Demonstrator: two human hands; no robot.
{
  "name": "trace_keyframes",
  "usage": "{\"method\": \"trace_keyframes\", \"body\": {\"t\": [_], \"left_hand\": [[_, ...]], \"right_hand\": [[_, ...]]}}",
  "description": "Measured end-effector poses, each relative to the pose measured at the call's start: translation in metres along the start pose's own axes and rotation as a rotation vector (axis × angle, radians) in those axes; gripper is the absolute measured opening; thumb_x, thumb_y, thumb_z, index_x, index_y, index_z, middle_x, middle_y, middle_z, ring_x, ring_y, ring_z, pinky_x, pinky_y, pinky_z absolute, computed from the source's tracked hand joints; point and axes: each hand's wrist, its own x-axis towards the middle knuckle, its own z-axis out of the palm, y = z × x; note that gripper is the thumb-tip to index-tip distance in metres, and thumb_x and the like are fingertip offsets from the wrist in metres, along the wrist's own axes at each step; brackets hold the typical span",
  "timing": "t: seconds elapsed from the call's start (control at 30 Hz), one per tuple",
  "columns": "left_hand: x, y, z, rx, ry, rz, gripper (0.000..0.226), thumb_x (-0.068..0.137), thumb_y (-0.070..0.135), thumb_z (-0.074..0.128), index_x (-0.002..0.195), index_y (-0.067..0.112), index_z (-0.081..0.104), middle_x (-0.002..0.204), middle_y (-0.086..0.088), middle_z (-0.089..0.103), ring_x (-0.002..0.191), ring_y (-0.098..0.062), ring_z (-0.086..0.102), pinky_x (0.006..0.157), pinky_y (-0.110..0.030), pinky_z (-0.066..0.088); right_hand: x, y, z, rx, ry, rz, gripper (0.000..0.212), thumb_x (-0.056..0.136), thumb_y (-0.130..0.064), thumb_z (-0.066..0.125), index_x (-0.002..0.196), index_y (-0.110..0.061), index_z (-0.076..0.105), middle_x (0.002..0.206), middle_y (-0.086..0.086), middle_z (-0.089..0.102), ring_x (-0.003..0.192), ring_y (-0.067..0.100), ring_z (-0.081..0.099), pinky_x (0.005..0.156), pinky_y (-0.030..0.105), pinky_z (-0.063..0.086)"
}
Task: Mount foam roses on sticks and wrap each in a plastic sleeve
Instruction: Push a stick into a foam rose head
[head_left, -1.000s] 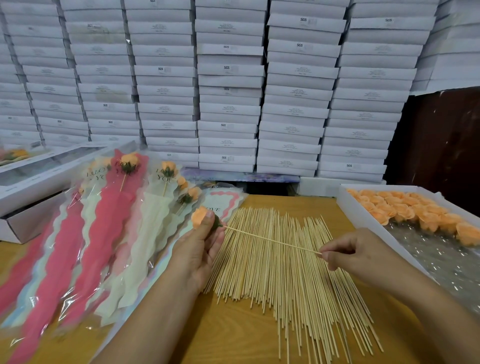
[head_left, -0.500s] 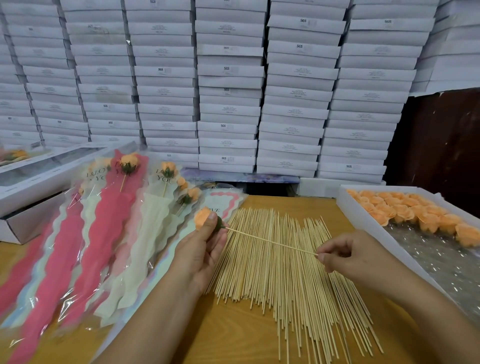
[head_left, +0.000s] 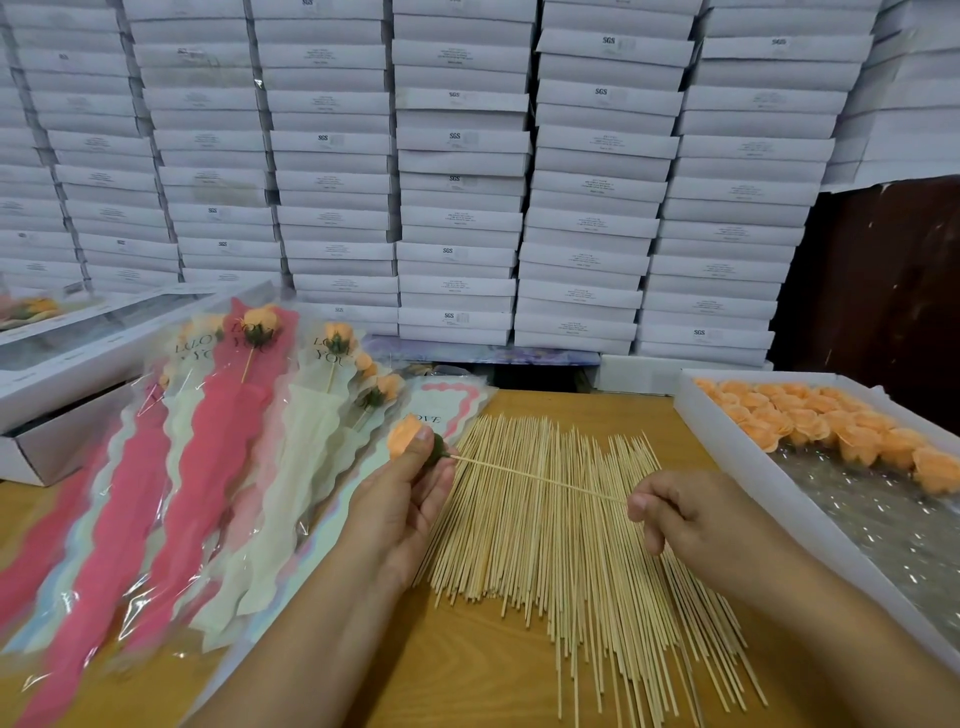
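Foam rose (head_left: 408, 437), pale orange with a dark green base, sits in the left hand (head_left: 400, 506), thumb and fingers curled round it above the wooden surface (head_left: 467, 660). One thin stick (head_left: 540, 479) runs from the rose's base across to the right hand (head_left: 691, 512), which pinches its far end between thumb and curled fingers, so both hands are grasping something. Beneath that stick lies a broad spread of loose sticks (head_left: 571, 561), fanned out flat on the surface between the two forearms. To the left, a heap of wrapped roses in plastic sleeves (head_left: 208, 467), pink and cream with wavy edges, leans across the surface; some sleeves show "LOVE YOU" lettering. To the right stands a shallow white tray (head_left: 727, 436) with rows of orange rose heads (head_left: 810, 423) at its far end and crinkled clear film nearer. Behind everything rises a wall of stacked white boxes (head_left: 457, 182), and more long white boxes (head_left: 78, 374) lie at the far left.
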Motion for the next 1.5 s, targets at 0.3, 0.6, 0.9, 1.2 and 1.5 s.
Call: {"method": "trace_keyframes", "body": {"t": [0.3, 0.6, 0.9, 1.2, 1.5], "left_hand": [[0.002, -0.004, -0.002, -0.022, 0.020, 0.002, 0.019, 0.078, 0.014, 0.078, 0.087, -0.001, 0.070, 0.076, -0.014, 0.074, 0.059, -0.014, 0.071, 0.058, -0.023, 0.061], [0.003, -0.004, -0.003, -0.025, 0.003, 0.020, 0.031, 0.065, 0.018, 0.079, 0.089, -0.001, 0.070, 0.078, -0.016, 0.074, 0.060, -0.014, 0.072, 0.055, -0.022, 0.061], [0.003, -0.005, -0.001, -0.030, 0.013, 0.007, 0.021, 0.075, 0.015, 0.077, 0.086, 0.000, 0.069, 0.074, -0.014, 0.074, 0.059, -0.014, 0.072, 0.059, -0.024, 0.062], [0.001, -0.004, 0.000, -0.007, 0.012, -0.007, 0.022, 0.077, 0.014, 0.077, 0.089, -0.001, 0.069, 0.076, -0.016, 0.075, 0.060, -0.014, 0.072, 0.056, -0.023, 0.061], [0.001, -0.008, 0.000, 0.134, -0.002, -0.087, 0.034, 0.083, 0.027, 0.077, 0.103, 0.001, 0.067, 0.078, -0.013, 0.074, 0.057, -0.011, 0.069, 0.052, -0.021, 0.059]], "right_hand": [[0.000, 0.002, 0.003, 0.055, 0.084, 0.016, 0.016, 0.087, -0.033, 0.074, 0.073, -0.035, 0.067, 0.083, -0.030, 0.064, 0.070, -0.002, 0.059, 0.058, 0.023, 0.043], [-0.002, -0.006, 0.003, -0.057, 0.028, 0.010, 0.026, 0.097, -0.034, 0.059, 0.072, -0.034, 0.065, 0.073, -0.012, 0.070, 0.069, 0.006, 0.063, 0.068, 0.037, 0.054], [0.000, -0.001, 0.005, -0.069, -0.019, -0.012, 0.032, 0.102, -0.030, 0.048, 0.072, -0.031, 0.061, 0.075, -0.023, 0.067, 0.068, 0.003, 0.060, 0.063, 0.028, 0.048], [0.000, -0.001, 0.004, 0.052, -0.161, 0.036, 0.033, 0.102, -0.021, 0.049, 0.074, -0.025, 0.065, 0.064, -0.011, 0.070, 0.052, 0.003, 0.058, 0.058, 0.020, 0.044], [-0.010, -0.021, -0.007, 0.539, -0.709, 0.160, 0.015, 0.093, -0.018, 0.067, 0.099, -0.006, 0.072, 0.078, 0.008, 0.074, 0.063, 0.013, 0.067, 0.055, 0.020, 0.052]]}}
